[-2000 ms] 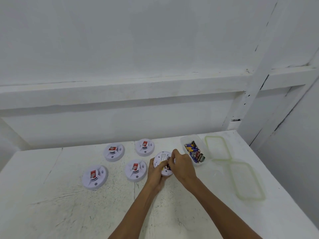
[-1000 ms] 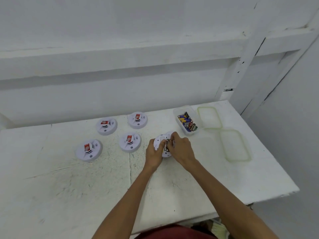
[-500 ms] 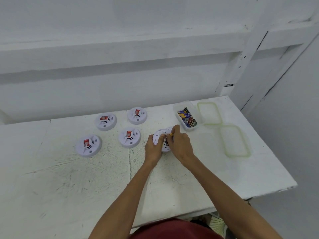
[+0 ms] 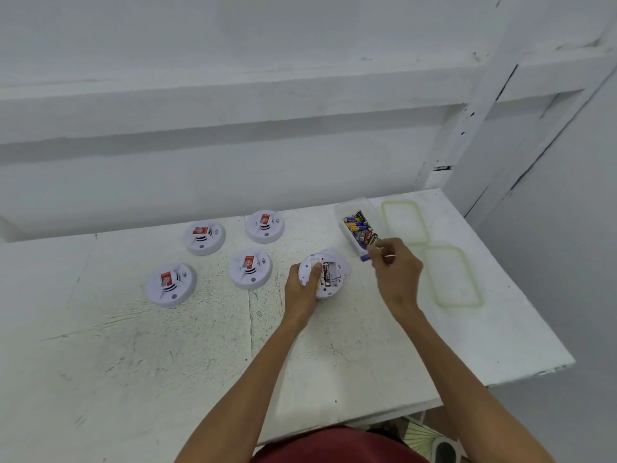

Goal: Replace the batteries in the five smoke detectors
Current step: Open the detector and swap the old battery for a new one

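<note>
Head view: right hand (image 4: 397,272) has left the detector (image 4: 329,279) — now pinching a battery (image 4: 365,258) — left hand (image 4: 302,289) still grips it.

Matt, scuffed white-painted table (image 4: 200,345); smooth white plastic smoke detectors (image 4: 171,285); clear plastic container (image 4: 374,208).

The single wide-angle camera, worn on the head, sits above the near edge of the table (image 4: 133,362) and faces forward and down toward the wall (image 4: 233,45) at 12 o'clock. Range is near: both forearms (image 4: 253,379) enter at 6 o'clock, the smoke detector (image 4: 335,280) gripped by the left hand (image 4: 300,292) lies just below frame centre, and the right hand (image 4: 397,272), pinching a battery (image 4: 364,257), lies at 3 o'clock from it.
</note>
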Motion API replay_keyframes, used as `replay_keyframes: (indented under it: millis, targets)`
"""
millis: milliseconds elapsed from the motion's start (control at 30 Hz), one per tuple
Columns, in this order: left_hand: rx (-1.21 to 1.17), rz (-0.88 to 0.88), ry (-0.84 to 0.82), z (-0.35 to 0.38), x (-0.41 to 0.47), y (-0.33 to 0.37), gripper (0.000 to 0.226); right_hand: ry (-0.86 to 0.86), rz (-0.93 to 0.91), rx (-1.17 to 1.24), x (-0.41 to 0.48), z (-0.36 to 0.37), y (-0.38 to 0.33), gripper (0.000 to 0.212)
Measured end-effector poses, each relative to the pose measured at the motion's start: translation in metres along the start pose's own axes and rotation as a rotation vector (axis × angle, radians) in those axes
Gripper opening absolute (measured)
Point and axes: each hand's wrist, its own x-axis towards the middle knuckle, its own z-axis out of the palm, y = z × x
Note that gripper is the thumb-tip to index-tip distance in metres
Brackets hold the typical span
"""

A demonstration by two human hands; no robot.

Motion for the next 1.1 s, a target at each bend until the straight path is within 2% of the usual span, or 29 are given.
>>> replay_keyframes:
  millis: [167,333,467,600,767,967,1100]
  targets:
    - [0.037,0.026,0.000,0.008,-0.002,-0.003,0.037,-0.079,0.151,-0.168,-0.002,-0.012,0.041,0.008]
    - [0.056,0.011,-0.019,0.005,0.000,-0.001,0.035,-0.117,0.192,-0.234,-0.013,-0.006,0.057,0.005]
    - [0.072,0.008,-0.028,0.004,-0.001,0.000,0.031,-0.129,0.145,-0.318,-0.012,-0.007,0.056,0.006]
    - [0.068,0.002,-0.028,0.003,-0.001,0.000,0.030,-0.093,0.037,-0.538,-0.011,-0.007,0.047,0.010]
    - [0.072,0.009,-0.023,0.002,0.000,-0.002,0.035,-0.025,-0.163,-0.466,-0.009,0.006,0.023,0.007]
    - [0.066,0.018,-0.011,0.005,0.002,-0.003,0.035,-0.329,-0.417,-0.410,-0.006,0.036,0.015,0.017]
    - [0.085,0.035,-0.009,0.003,0.001,-0.003,0.029,-0.559,-0.390,-0.371,-0.006,0.047,0.014,0.015]
